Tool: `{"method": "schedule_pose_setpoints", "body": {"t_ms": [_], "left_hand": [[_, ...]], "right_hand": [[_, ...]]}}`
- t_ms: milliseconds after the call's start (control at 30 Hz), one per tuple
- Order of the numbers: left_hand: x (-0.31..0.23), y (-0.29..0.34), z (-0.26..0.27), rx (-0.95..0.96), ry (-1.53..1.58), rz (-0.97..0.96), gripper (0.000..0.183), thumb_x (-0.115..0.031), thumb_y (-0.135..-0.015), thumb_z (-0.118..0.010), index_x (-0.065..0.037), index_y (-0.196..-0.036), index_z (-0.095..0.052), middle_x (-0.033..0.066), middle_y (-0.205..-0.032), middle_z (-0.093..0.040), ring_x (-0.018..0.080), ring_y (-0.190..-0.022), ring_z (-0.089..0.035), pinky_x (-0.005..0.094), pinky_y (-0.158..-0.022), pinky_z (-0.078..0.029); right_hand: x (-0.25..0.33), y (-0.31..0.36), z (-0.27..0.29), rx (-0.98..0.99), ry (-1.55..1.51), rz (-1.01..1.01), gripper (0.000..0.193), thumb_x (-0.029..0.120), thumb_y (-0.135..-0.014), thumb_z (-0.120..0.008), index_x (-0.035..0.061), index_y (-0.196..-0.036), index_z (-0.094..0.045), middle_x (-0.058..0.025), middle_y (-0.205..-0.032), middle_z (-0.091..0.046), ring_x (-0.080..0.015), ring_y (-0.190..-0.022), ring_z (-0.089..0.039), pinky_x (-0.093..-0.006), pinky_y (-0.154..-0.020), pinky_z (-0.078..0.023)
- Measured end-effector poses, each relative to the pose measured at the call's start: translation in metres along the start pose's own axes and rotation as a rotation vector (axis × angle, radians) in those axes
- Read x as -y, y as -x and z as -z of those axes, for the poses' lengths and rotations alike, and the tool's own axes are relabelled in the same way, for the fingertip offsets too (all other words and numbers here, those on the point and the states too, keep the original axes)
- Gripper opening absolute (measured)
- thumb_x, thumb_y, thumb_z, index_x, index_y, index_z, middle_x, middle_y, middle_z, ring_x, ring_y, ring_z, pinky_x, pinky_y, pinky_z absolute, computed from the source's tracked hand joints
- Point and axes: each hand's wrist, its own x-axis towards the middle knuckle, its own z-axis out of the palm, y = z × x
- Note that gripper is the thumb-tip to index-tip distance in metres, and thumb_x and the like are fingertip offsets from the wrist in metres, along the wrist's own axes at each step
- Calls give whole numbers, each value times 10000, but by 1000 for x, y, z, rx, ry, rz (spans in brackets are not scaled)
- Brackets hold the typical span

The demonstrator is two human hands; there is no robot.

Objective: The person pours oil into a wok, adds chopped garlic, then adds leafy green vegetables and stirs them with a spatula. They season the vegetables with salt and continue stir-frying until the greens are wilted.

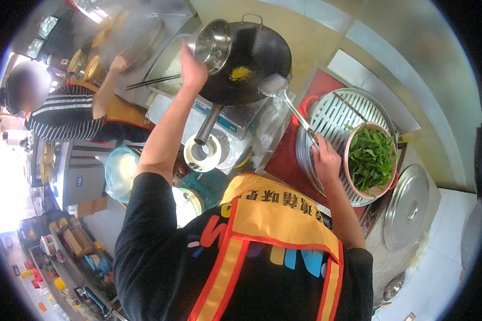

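Note:
My left hand [194, 70] grips a shiny metal bowl [214, 45], tilted beside and partly over a dark wok [262, 48]. A small yellow patch of food [240, 74] lies at the wok's bottom. The wok's tube handle [209, 124] points toward me. In my right hand [325, 156] is the handle of a metal ladle [273, 84], whose cup hangs at the wok's right rim. Near that hand, a pink bowl [346, 171] full of cut green leaves [372, 158] rests on a round slotted steamer tray [326, 115].
Beneath the wok sits a flat device with a display [219, 117]. A white ring-shaped container [202, 153] stands by the handle. On the left a co-worker in a striped shirt [69, 109] reaches toward a steaming pan [136, 45]. A round metal lid [409, 208] lies at right.

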Motion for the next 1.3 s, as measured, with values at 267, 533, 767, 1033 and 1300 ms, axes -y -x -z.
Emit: {"method": "schedule_pose_setpoints", "body": {"t_ms": [267, 533, 767, 1033, 1300], "left_hand": [[-9, -3, -7, 14, 8, -60, 789, 110, -761, -544, 43, -1473, -211, 342, -1290, -433, 485, -1182, -473, 480, -1019, -404], [-9, 11, -14, 28, -34, -31, 780, 109, -770, -534, 25, -1479, -221, 329, -1301, -443, 488, -1175, -479, 478, -1019, -404], [18, 6, -17, -23, 37, -25, 760, 83, -774, -552, 46, -1464, -237, 322, -1292, -467, 469, -1231, -460, 453, -1049, -384], [-23, 21, 45, 154, 811, 534, 628, 122, -810, -458, -46, -1395, -304, 222, -1275, -500, 395, -1107, -607, 558, -759, -613], [-37, 48, 96, 411, 1159, 610, 542, 95, -780, -477, 3, -1310, -409, 202, -1128, -579, 367, -934, -662, 503, -735, -632]], "right_hand": [[-15, 0, -20, -44, 43, -8, 417, 74, -857, -623, 20, -1264, -555, -167, -997, -556, -372, -959, -535, -476, -826, -459], [-17, 8, -23, -85, 27, -6, 435, 29, -816, -637, -22, -1241, -557, -211, -1171, -557, -410, -1055, -513, -489, -928, -435], [-2, -3, -8, -124, -42, 68, 418, 24, -825, -617, -56, -1229, -548, -243, -1239, -536, -444, -1122, -500, -519, -975, -418], [57, -78, 25, -139, -289, 232, 338, -69, -858, -533, -33, -1190, -583, -194, -1230, -583, -383, -1146, -546, -431, -1002, -433], [165, -211, 9, -199, -537, 584, 300, -74, -882, -507, -7, -1156, -610, -179, -1188, -620, -361, -1101, -603, -401, -953, -482]]}}
